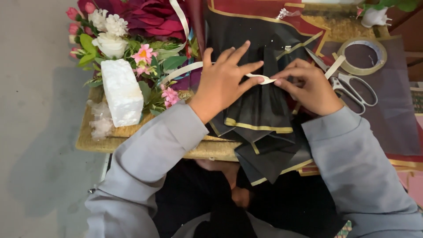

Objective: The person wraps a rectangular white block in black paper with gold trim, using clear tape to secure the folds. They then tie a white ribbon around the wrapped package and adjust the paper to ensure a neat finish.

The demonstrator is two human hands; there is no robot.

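From the head camera we look down on our own two hands, both in grey sleeves, meeting over a folded black cloth with gold trim (260, 110) that lies on the gold woven tray (94, 141) and hangs over its near edge. Our left hand (222, 81) lies palm down on the cloth, wrist bent, fingers fanned out and pressing flat; it closes on nothing, though its forefinger pins a cream ribbon (260, 79) against the fabric. Our right hand (308, 86) is curled, knuckles up, thumb and forefinger pinched shut on the ribbon's free end just beside the left fingertips. The ribbon runs back under the left hand towards the flowers.

At the tray's far left corner sits an artificial flower arrangement (132, 39) of white, pink and dark red blooms, with a white foam block (121, 92) just beside it near the left edge. Right of our right hand lie white-handled scissors (348, 81), and beyond them a roll of clear tape (362, 55), both well apart from the cloth
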